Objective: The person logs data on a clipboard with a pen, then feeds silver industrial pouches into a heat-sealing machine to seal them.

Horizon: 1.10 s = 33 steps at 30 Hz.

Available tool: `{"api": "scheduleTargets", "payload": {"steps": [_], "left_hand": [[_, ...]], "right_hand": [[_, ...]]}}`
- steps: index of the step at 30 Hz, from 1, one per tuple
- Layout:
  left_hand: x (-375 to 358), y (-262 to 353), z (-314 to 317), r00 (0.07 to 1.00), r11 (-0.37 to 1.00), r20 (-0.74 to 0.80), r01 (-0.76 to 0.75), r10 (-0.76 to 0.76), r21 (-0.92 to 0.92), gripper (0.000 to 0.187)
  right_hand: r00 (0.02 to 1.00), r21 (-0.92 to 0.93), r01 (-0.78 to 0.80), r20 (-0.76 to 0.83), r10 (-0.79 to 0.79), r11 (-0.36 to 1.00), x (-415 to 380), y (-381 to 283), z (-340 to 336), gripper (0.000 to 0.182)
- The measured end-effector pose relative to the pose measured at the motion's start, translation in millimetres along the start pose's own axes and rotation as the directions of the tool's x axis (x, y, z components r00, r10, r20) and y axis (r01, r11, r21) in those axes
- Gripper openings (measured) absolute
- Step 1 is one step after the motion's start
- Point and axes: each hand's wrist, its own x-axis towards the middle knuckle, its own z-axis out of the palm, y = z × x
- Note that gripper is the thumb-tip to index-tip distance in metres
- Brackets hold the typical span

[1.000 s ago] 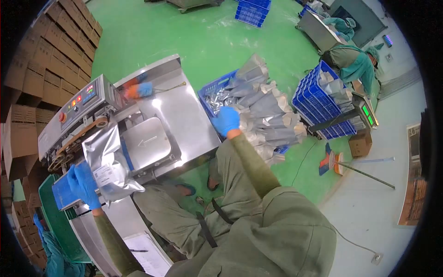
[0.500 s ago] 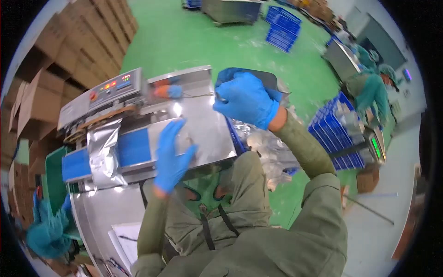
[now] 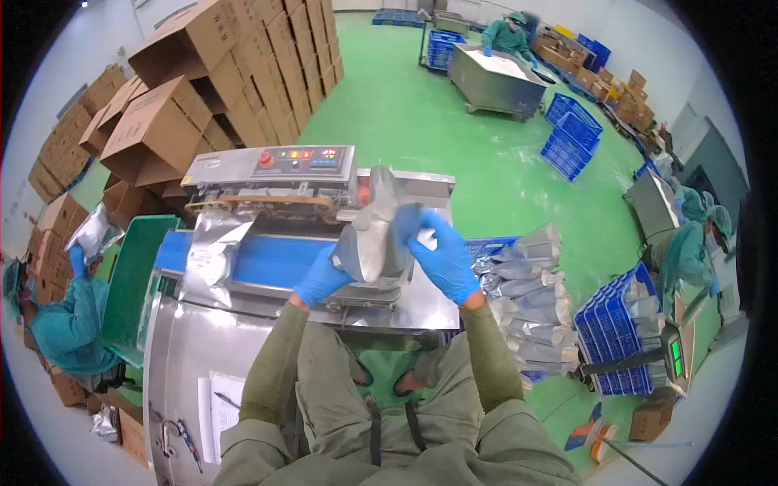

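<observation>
A silver pouch with its mouth open stands tilted over the steel plate of the sealing machine. My left hand, in a blue glove, is closed on the pouch's lower left side. At its right side is my right hand, also gloved, with thumb and fingers curved round a blurred dark blue piece against the pouch. Another silver pouch lies on the machine's blue belt, left of my hands.
Filled silver pouches are stacked at the right. A blue crate and a scale stand beyond them. Cardboard boxes rise behind the machine. One person holds a pouch beside a green bin; others are farther off.
The view has swung so that the machine sits more centrally. My hands have come together at an open pouch, and my left hand has closed on it. The person at left now holds up a pouch.
</observation>
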Motion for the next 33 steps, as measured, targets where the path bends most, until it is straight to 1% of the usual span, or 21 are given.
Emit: {"api": "scheduleTargets", "payload": {"steps": [2, 3, 5, 6, 8, 9, 10, 11, 13, 14, 15, 16, 17, 18, 19, 20, 23, 27, 29, 32, 33], "left_hand": [[-6, 56, -9, 0.986, 0.987, 0.091, 0.132, -0.140, 0.090, 0.050], [-6, 69, -15, 0.998, 0.999, 0.060, 0.021, -0.024, 0.040, 0.046], [-10, 90, -27, 0.983, 0.982, -0.021, -0.185, 0.184, -0.048, 0.040], [-10, 106, -29, 0.981, 0.954, 0.030, -0.196, 0.194, 0.226, 0.037], [-6, 132, -35, 0.978, 0.681, 0.127, -0.207, 0.166, 0.703, 0.033], [1, 115, -33, 0.831, 0.551, 0.142, -0.474, 0.538, 0.687, 0.020], [3, 109, -43, 0.833, 0.399, 0.200, -0.440, 0.515, 0.805, 0.019], [4, 103, -61, 0.839, 0.225, 0.255, -0.398, 0.480, 0.889, 0.019], [-1, 83, -74, 0.805, -0.060, 0.350, -0.368, 0.479, 0.928, 0.026], [-2, 71, -70, 0.622, 0.008, 0.310, -0.453, 0.719, 0.891, 0.033], [-3, 71, -62, 0.616, 0.166, 0.186, -0.469, 0.765, 0.868, 0.035], [-7, 72, -51, 0.620, 0.321, 0.052, -0.474, 0.783, 0.820, 0.038], [-8, 64, -32, 0.653, 0.595, -0.188, -0.485, 0.734, 0.641, 0.032], [-12, 65, -13, 0.770, 0.871, -0.417, -0.373, 0.483, 0.320, 0.019], [-16, 66, -1, 0.771, 0.932, -0.525, -0.271, 0.360, 0.241, 0.015], [-11, 69, 6, 0.747, 0.970, -0.619, -0.190, 0.241, 0.148, 0.015], [7, 84, 11, 0.764, 0.986, -0.636, -0.167, 0.111, -0.028, 0.016], [48, -21, -5, 0.862, 0.997, -0.504, 0.075, -0.056, 0.018, 0.025], [52, -48, -11, 0.870, 0.984, -0.475, 0.172, -0.130, 0.044, 0.030], [70, -94, -29, 0.862, 0.980, -0.507, 0.104, -0.002, 0.172, 0.030], [73, -99, -32, 0.849, 0.992, -0.525, 0.112, -0.064, 0.061, 0.030]], "right_hand": [[0.996, -0.026, -0.036, 0.086, 0.038, 0.999, 0, 6, -1, 0.027], [0.990, -0.039, -0.051, 0.130, 0.056, 0.998, 4, 8, -2, 0.024], [0.990, -0.100, 0.109, 0.096, -0.099, 0.989, 10, 20, -3, 0.019], [0.982, -0.125, 0.179, 0.091, -0.168, 0.976, 9, 24, -2, 0.017], [0.937, -0.242, 0.349, 0.117, -0.330, 0.905, 16, 30, -5, 0.017], [0.901, -0.350, 0.433, 0.134, -0.413, 0.831, 18, 34, -12, 0.017], [0.856, -0.448, 0.506, 0.161, -0.491, 0.737, 18, 39, -19, 0.018], [0.905, -0.594, 0.407, 0.159, -0.395, 0.694, 11, 45, -28, 0.023], [0.859, -0.539, 0.496, 0.188, -0.476, 0.681, -2, 59, -41, 0.023], [0.832, -0.506, 0.541, 0.202, -0.517, 0.672, -5, 65, -41, 0.024], [0.851, -0.340, 0.503, 0.036, -0.524, 0.794, -9, 62, -37, 0.022], [0.863, -0.290, 0.479, -0.016, -0.505, 0.829, -11, 59, -29, 0.020], [0.875, -0.233, 0.456, -0.062, -0.480, 0.859, -10, 56, -20, 0.019], [0.887, -0.171, 0.430, -0.102, -0.450, 0.886, -12, 50, -12, 0.019], [0.974, 0.006, 0.193, -0.121, -0.191, 0.981, -18, 36, -10, 0.013], [0.985, 0.087, 0.099, -0.153, -0.085, 0.991, -18, 27, -8, 0.011], [0.958, 0.316, -0.188, -0.148, 0.244, 0.930, -13, 16, -8, 0.019], [0.866, 0.452, -0.459, 0.037, 0.498, 0.765, 5, 67, 26, 0.028], [0.848, 0.448, -0.501, 0.085, 0.522, 0.741, 6, 100, 49, 0.028], [0.837, 0.465, -0.518, 0.101, 0.538, 0.718, 13, 125, 75, 0.028], [0.837, 0.474, -0.517, 0.107, 0.536, 0.712, 15, 125, 81, 0.028]]}}
